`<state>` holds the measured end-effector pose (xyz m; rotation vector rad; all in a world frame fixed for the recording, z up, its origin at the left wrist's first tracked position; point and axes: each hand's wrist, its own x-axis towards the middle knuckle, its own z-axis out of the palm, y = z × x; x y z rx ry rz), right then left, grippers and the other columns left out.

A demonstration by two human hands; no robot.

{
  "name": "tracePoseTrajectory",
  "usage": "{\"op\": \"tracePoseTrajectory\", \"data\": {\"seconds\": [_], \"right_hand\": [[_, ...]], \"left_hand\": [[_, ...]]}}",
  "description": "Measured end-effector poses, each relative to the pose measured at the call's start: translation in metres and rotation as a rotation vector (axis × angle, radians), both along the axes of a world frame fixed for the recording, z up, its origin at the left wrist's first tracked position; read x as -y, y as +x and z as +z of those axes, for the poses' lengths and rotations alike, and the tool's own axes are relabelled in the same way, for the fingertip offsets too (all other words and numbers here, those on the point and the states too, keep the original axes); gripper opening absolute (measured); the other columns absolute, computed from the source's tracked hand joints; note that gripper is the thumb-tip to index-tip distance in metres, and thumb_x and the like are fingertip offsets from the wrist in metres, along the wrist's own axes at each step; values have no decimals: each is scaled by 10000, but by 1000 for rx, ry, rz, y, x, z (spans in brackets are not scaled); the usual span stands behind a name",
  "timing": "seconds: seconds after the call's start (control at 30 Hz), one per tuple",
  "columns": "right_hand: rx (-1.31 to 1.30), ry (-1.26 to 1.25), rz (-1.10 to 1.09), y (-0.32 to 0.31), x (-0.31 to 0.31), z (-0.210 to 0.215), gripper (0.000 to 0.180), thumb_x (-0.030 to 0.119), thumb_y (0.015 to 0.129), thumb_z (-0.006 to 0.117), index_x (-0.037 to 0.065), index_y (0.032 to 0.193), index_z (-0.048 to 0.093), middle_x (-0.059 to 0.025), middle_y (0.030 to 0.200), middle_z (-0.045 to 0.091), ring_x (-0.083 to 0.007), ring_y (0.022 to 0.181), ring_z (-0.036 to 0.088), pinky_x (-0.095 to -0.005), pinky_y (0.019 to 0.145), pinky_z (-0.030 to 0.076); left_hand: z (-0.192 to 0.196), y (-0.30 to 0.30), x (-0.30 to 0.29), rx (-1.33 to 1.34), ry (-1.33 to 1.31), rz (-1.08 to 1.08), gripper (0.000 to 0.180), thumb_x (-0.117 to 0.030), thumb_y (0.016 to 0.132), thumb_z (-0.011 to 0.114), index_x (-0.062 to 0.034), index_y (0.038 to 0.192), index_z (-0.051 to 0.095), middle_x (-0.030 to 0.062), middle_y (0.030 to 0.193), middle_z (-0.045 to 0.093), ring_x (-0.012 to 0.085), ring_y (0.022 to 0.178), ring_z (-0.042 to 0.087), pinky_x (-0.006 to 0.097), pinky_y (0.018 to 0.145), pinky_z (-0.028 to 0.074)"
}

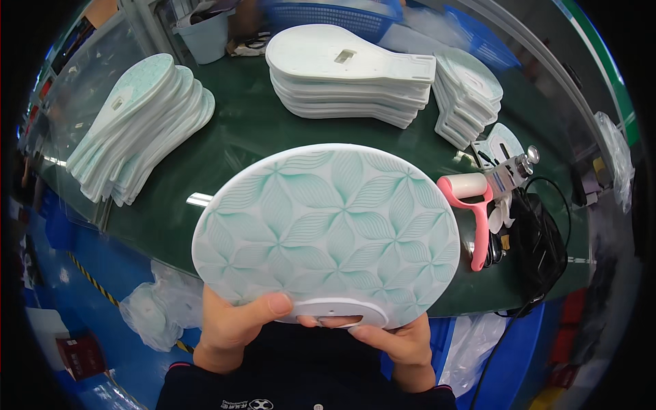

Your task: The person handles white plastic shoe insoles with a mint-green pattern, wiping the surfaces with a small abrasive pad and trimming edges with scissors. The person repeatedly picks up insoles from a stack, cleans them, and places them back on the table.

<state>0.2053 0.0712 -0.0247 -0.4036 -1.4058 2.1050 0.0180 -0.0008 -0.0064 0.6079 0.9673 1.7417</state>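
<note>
**Patterned oval panel (pixel 328 225) held crosswise over the green table (pixel 232 140)**

At far left, a slanting stack of pale panels (pixel 140 126) rests on the tabletop. Nearer the middle, the left hand (pixel 232 324) grips the oval's near-left edge, thumb pressed on the patterned face. The oval fills the centre, its face turned up to the wearer; as seen, its long axis runs left to right, and its slotted end points toward the person's body. It lies between and beyond both hands, with fingertips showing through the slot; whose they are cannot be told. The right hand (pixel 403 345) grasps the near-right edge, its thumb just beside the slot. Farther right, a pink-handled roller (pixel 482 229) lies near a black bag (pixel 540 242).
</note>
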Motion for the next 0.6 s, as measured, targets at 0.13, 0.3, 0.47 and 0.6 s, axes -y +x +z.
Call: {"op": "tracePoseTrajectory", "data": {"seconds": [0.13,0.3,0.47,0.6], "right_hand": [[-42,89,74,-3,-9,11,331,-32,843,483,-61,1170,438,-137,1052,599,-170,1028,520,-293,921,357],[-74,8,41,-6,-3,14,330,-26,850,475,-51,1177,436,-103,1063,601,-159,1046,502,-290,931,347],[-49,97,48,-4,-2,18,338,-24,846,485,-46,1180,437,-92,1063,602,-155,1051,497,-295,936,345],[-4,123,91,-1,-3,20,346,-22,839,499,-50,1178,435,-95,1053,606,-156,1041,507,-295,929,352]], "left_hand": [[0,1,1,-8,14,61,538,-3,666,622,109,1142,396,206,960,570,250,792,607,321,670,509],[0,2,2,-23,31,125,583,-26,657,618,141,1146,348,250,949,560,253,659,600,316,547,493],[-9,2,7,-94,55,184,675,-79,673,610,163,1190,250,302,920,540,242,436,557,295,347,442],[-1,3,9,-36,72,126,652,-55,663,618,162,1175,277,295,898,550,264,493,581,317,395,477]]}}
